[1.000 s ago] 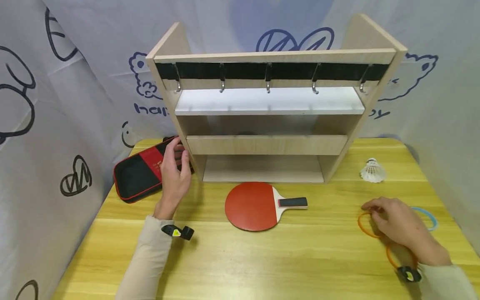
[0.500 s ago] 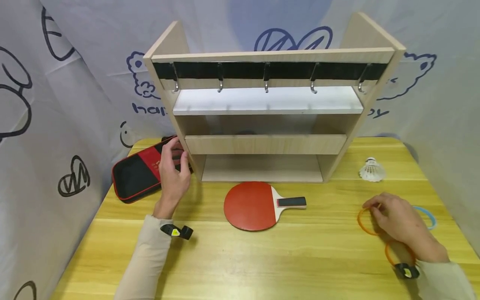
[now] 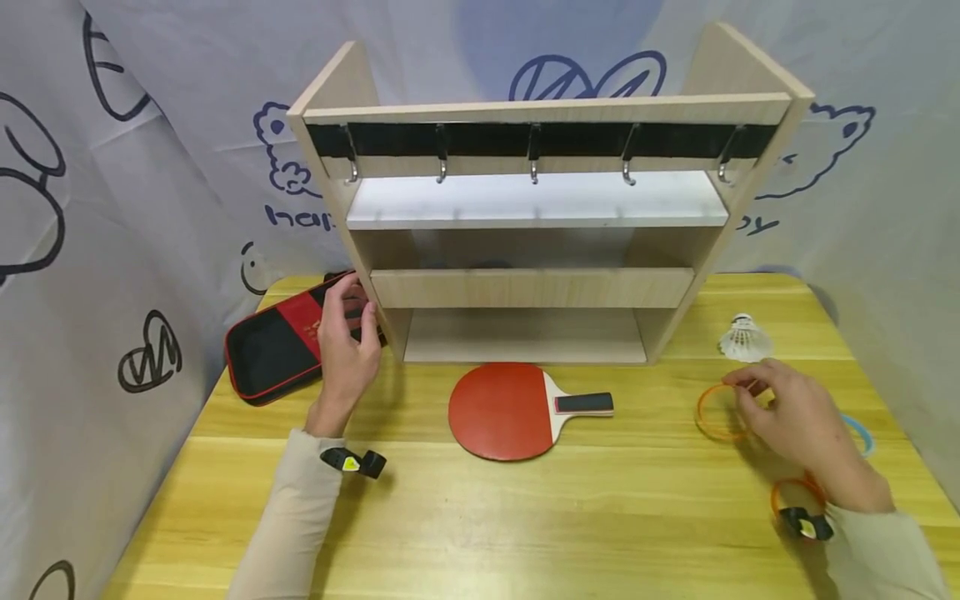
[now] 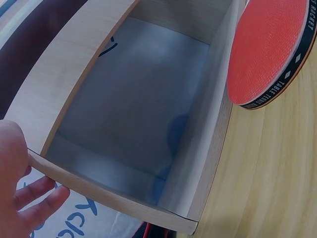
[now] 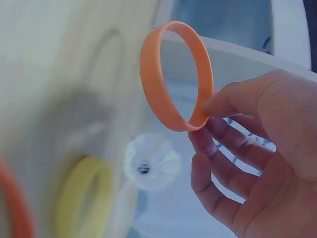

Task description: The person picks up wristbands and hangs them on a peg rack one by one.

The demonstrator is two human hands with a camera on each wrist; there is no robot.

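Observation:
My right hand (image 3: pixel 798 412) pinches an orange silicone wristband (image 3: pixel 701 412) between thumb and fingertips, above the right side of the table. In the right wrist view the wristband (image 5: pixel 153 79) stands up as a ring from the fingertips, over the tabletop. My left hand (image 3: pixel 348 346) rests by the left side panel of a wooden shelf rack (image 3: pixel 532 289), fingers loosely bent. From the left wrist view, its fingers (image 4: pixel 47 203) lie along the outer side of that panel; how firmly they touch is unclear.
A red table tennis bat (image 3: pixel 498 412) lies before the rack, which carries several metal hooks (image 3: pixel 534 171). Left is a black-and-red case (image 3: pixel 273 354). A shuttlecock (image 3: pixel 745 339), blue band (image 3: pixel 860 435) and another orange band (image 3: pixel 776 500) lie right. A yellow band (image 5: pixel 84 198) shows beside them.
My right hand has lifted the orange wristband and moved it slightly forward, towards the shuttlecock. The left hand has stayed in place at the rack.

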